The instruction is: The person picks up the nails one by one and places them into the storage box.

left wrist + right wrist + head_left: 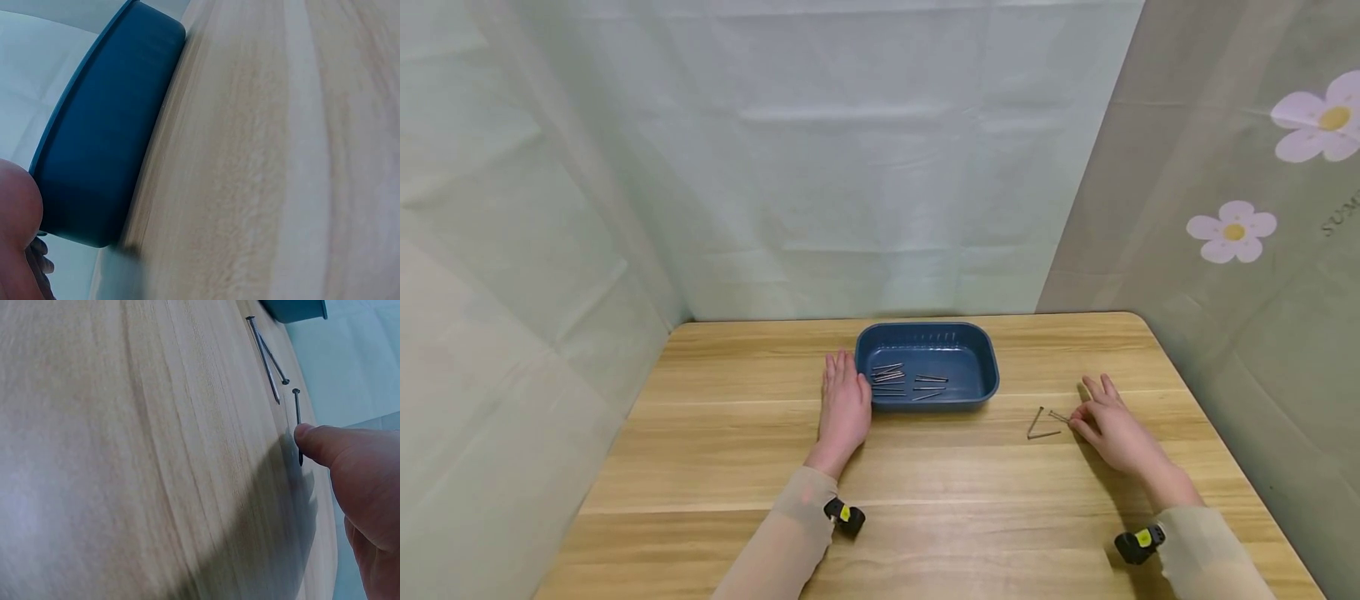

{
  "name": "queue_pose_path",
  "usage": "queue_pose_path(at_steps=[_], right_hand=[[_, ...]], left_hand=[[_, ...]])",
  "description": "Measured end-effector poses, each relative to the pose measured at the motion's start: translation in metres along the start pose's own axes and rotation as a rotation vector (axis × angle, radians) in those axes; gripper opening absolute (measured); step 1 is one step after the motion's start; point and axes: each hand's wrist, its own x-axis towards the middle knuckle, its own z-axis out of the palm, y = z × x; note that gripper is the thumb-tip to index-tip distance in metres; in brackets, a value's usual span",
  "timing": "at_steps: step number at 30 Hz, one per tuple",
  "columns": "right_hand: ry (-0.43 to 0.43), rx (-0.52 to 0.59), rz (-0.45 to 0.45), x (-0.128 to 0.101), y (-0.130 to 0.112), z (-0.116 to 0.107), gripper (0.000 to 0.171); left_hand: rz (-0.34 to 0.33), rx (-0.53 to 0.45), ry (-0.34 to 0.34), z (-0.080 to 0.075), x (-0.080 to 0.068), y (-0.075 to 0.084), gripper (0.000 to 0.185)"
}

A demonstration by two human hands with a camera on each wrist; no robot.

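My left hand (844,407) lies flat on the wooden table (940,500), fingers straight, right beside the left wall of a blue plastic tray (934,402). Several steel nails (901,379) lie in the tray. The left wrist view shows the tray's outer wall (106,137) close up and the edge of my hand (15,219). My right hand (1107,423) rests on the table to the right of the tray, a fingertip (311,436) touching one loose nail (296,407). Two more nails (265,357) lie in a V just beyond it, the same V of nails (1037,427) seen in the head view.
Pale cloth curtains (850,167) close off the back and both sides of the table; the right one carries flower prints (1232,231). Bare wood stretches in front of the tray and to the far left. The table's right edge (1225,433) is near my right hand.
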Motion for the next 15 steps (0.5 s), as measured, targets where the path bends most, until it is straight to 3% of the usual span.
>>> queue_pose_path(at_steps=[15], right_hand=[[0.057, -0.016, -0.026, 0.0020, -0.0069, -0.0005, 0.012]], left_hand=[[-0.010, 0.000, -0.003, -0.0005, -0.0010, 0.0011, 0.053]])
